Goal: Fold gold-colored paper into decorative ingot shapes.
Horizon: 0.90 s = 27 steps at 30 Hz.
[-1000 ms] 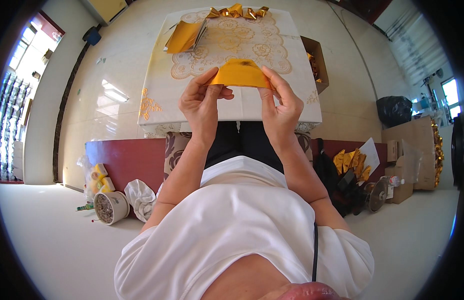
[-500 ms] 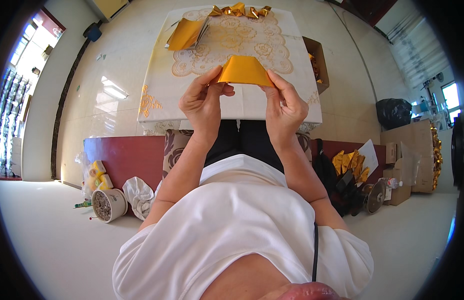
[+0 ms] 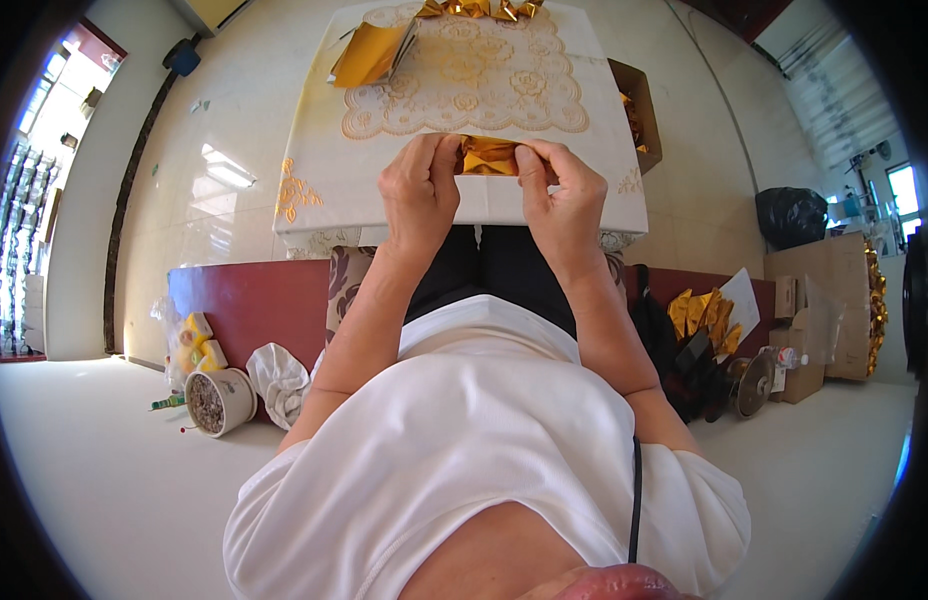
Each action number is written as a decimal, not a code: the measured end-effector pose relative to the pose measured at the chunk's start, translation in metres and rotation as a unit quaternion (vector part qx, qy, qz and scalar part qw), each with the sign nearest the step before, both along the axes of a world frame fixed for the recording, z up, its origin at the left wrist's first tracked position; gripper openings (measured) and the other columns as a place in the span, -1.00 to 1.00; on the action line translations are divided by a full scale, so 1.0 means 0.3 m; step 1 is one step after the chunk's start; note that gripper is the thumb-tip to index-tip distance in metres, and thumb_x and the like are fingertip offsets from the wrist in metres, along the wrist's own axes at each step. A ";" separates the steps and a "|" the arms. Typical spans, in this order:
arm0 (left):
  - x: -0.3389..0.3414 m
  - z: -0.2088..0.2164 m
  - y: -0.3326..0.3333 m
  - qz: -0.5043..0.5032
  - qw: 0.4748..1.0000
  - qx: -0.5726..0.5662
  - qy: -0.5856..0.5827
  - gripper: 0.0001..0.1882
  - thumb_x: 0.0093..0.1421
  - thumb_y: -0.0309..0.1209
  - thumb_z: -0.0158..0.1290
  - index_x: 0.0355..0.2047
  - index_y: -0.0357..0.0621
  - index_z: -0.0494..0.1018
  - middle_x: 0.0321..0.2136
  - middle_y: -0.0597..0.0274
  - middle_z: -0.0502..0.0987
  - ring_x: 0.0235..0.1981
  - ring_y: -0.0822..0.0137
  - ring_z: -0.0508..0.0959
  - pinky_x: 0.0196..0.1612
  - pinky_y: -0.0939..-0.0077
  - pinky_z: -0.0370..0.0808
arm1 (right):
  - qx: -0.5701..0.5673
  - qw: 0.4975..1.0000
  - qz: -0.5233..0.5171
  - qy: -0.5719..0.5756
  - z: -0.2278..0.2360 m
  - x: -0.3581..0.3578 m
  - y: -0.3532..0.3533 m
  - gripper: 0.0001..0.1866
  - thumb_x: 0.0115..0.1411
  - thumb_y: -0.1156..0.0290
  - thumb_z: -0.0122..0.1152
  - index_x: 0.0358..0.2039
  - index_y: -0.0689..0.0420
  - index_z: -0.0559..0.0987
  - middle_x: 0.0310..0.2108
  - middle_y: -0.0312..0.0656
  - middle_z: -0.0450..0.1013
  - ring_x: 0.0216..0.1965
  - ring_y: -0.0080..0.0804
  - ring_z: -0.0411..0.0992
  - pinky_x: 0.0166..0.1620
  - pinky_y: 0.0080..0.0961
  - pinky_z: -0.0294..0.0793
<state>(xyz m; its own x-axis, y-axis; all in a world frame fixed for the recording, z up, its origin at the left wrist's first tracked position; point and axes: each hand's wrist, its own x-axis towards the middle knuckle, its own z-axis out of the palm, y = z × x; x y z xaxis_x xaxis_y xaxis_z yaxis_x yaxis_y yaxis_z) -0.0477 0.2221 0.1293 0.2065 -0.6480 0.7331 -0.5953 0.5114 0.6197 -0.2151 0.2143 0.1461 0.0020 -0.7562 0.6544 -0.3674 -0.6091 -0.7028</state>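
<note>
**Gold foil piece (image 3: 490,158) pinched at both ends by two hands over the near half of the desk (image 3: 369,190)**

The left hand (image 3: 421,185) has its fingers (image 3: 449,160) curled in and closed on the left end of the foil. The right hand (image 3: 562,195) pinches the other end, its thumb and fingers pressed together with only the foil between them. The piece looks creased and shiny, stretched level between the two hands. It lies in line with the near half of the desk; whether it touches the desk cannot be told.

A white cloth (image 3: 319,140) with gold floral patterning covers the desk. On the desk's far left part sits a stack of gold sheets (image 3: 372,55), and along its far edge runs a row of folded gold pieces (image 3: 484,9). Just beside the desk's right edge is an open cardboard box (image 3: 651,140) with more gold foil inside. Well to the right of the desk rests a black plastic bag (image 3: 790,217). Nearer than the desk, off to its left, are a white tub (image 3: 242,395) with grainy contents and a crumpled white cloth bundle (image 3: 278,384).
</note>
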 end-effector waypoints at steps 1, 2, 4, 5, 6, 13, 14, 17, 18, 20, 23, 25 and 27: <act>-0.002 -0.003 -0.003 0.013 1.000 -0.009 -0.002 -0.93 0.33 -0.57 0.13 -0.23 -0.26 0.60 -0.51 0.07 0.60 -0.54 0.16 0.62 -0.45 0.42 0.51 | -0.005 1.000 0.000 0.022 0.005 0.004 0.009 -0.94 0.29 0.56 0.29 -0.25 0.28 0.64 -0.45 -0.05 0.61 -0.47 -0.26 0.62 -0.37 -0.44 0.58; -0.006 -0.001 -0.004 0.025 1.000 -0.018 -0.004 -0.92 0.32 -0.57 0.13 -0.22 -0.23 0.60 -0.50 0.07 0.61 -0.53 0.13 0.62 -0.44 0.40 0.51 | -0.009 0.999 -0.001 0.043 0.007 0.007 0.014 -0.94 0.30 0.55 0.29 -0.28 0.28 0.63 -0.46 -0.06 0.61 -0.48 -0.26 0.62 -0.38 -0.43 0.57; -0.015 0.006 0.008 0.023 1.000 -0.013 -0.009 -0.91 0.31 -0.57 0.13 -0.20 -0.22 0.60 -0.50 0.08 0.61 -0.53 0.14 0.62 -0.44 0.41 0.51 | -0.019 0.999 -0.010 0.027 0.006 0.013 0.013 -0.94 0.30 0.54 0.28 -0.28 0.27 0.63 -0.47 -0.06 0.60 -0.49 -0.26 0.61 -0.40 -0.44 0.56; -0.020 0.013 0.015 0.021 1.000 -0.010 -0.013 -0.89 0.30 -0.58 0.14 -0.19 -0.20 0.61 -0.49 0.09 0.61 -0.52 0.14 0.62 -0.43 0.41 0.51 | -0.030 0.999 -0.017 0.012 0.005 0.014 0.011 -0.95 0.30 0.54 0.28 -0.28 0.26 0.62 -0.48 -0.06 0.60 -0.51 -0.26 0.61 -0.42 -0.45 0.56; -0.024 0.018 0.020 0.020 1.000 -0.009 -0.013 -0.89 0.30 -0.58 0.14 -0.19 -0.20 0.61 -0.49 0.09 0.61 -0.52 0.14 0.62 -0.43 0.41 0.51 | -0.029 0.999 -0.018 0.012 0.001 0.014 0.006 -0.95 0.30 0.54 0.28 -0.28 0.26 0.62 -0.48 -0.06 0.60 -0.51 -0.26 0.61 -0.42 -0.45 0.56; -0.042 0.030 0.038 -0.004 1.000 -0.015 0.012 -0.85 0.29 -0.60 0.12 -0.17 -0.20 0.61 -0.52 0.10 0.60 -0.56 0.24 0.60 -0.45 0.46 0.50 | -0.039 0.996 -0.051 0.065 0.018 -0.008 0.015 -0.72 0.28 0.56 0.27 0.01 0.17 0.59 -0.50 -0.09 0.59 -0.57 -0.24 0.59 -0.46 -0.44 0.55; -0.042 0.031 0.043 -0.011 0.997 0.043 0.057 -0.85 0.29 -0.61 0.11 -0.17 -0.21 0.61 -0.53 0.10 0.59 -0.57 0.27 0.59 -0.45 0.48 0.49 | -0.018 0.995 -0.047 0.083 0.027 -0.009 0.024 -0.65 0.27 0.56 0.27 0.08 0.17 0.57 -0.50 -0.09 0.59 -0.57 -0.26 0.59 -0.47 -0.44 0.55; -0.030 0.012 0.020 -0.027 0.996 0.022 0.077 -0.84 0.30 -0.61 0.10 -0.15 -0.22 0.62 -0.56 0.11 0.58 -0.61 0.32 0.55 -0.48 0.51 0.47 | -0.108 0.991 -0.026 0.081 0.026 0.011 0.030 -0.55 0.28 0.55 0.27 0.19 0.18 0.53 -0.52 -0.11 0.58 -0.60 -0.33 0.57 -0.50 -0.47 0.51; -0.030 0.014 0.019 -0.028 0.996 0.022 0.077 -0.84 0.30 -0.61 0.10 -0.15 -0.22 0.62 -0.56 0.11 0.58 -0.61 0.32 0.55 -0.48 0.51 0.47 | -0.108 0.991 -0.028 0.080 0.022 0.008 0.026 -0.55 0.28 0.55 0.27 0.19 0.18 0.53 -0.52 -0.11 0.58 -0.60 -0.33 0.57 -0.50 -0.47 0.51; -0.031 0.029 0.026 -0.028 0.997 -0.067 0.000 -0.84 0.31 -0.61 0.10 -0.14 -0.22 0.62 -0.57 0.14 0.57 -0.63 0.35 0.53 -0.49 0.54 0.45 | -0.093 0.993 -0.043 0.060 0.011 -0.001 0.018 -0.52 0.28 0.55 0.27 0.22 0.18 0.51 -0.54 -0.14 0.57 -0.62 -0.40 0.54 -0.51 -0.50 0.49; -0.051 0.051 0.056 -0.030 0.991 -0.107 -0.076 -0.84 0.32 -0.61 0.09 -0.14 -0.24 0.62 -0.56 0.14 0.57 -0.62 0.37 0.54 -0.48 0.53 0.47 | 0.023 0.998 -0.043 0.035 0.017 -0.014 0.022 -0.55 0.28 0.57 0.26 0.20 0.18 0.54 -0.54 -0.16 0.58 -0.62 -0.43 0.52 -0.50 -0.51 0.50; -0.063 0.057 0.068 -0.024 0.998 -0.054 -0.014 -0.83 0.31 -0.62 0.09 -0.14 -0.25 0.62 -0.55 0.14 0.59 -0.61 0.36 0.54 -0.47 0.53 0.47 | -0.035 0.997 -0.050 0.043 0.022 -0.009 0.023 -0.57 0.29 0.58 0.25 0.18 0.19 0.55 -0.54 -0.16 0.57 -0.62 -0.44 0.52 -0.50 -0.51 0.49; -0.065 0.053 0.066 -0.017 0.999 -0.002 0.048 -0.83 0.31 -0.63 0.09 -0.14 -0.26 0.62 -0.54 0.13 0.60 -0.61 0.35 0.55 -0.46 0.52 0.48 | -0.093 0.993 -0.054 0.051 0.022 0.000 0.024 -0.59 0.29 0.58 0.24 0.16 0.19 0.57 -0.55 -0.17 0.56 -0.62 -0.44 0.52 -0.51 -0.52 0.48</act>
<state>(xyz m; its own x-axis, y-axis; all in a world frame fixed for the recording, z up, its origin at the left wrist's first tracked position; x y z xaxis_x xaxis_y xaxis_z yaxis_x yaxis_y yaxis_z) -0.0672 0.2418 0.1450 0.2551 -0.6531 0.7130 -0.5154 0.5321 0.6718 -0.2151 0.2217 0.1526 0.0017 -0.6211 0.7837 -0.5008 -0.6789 -0.5369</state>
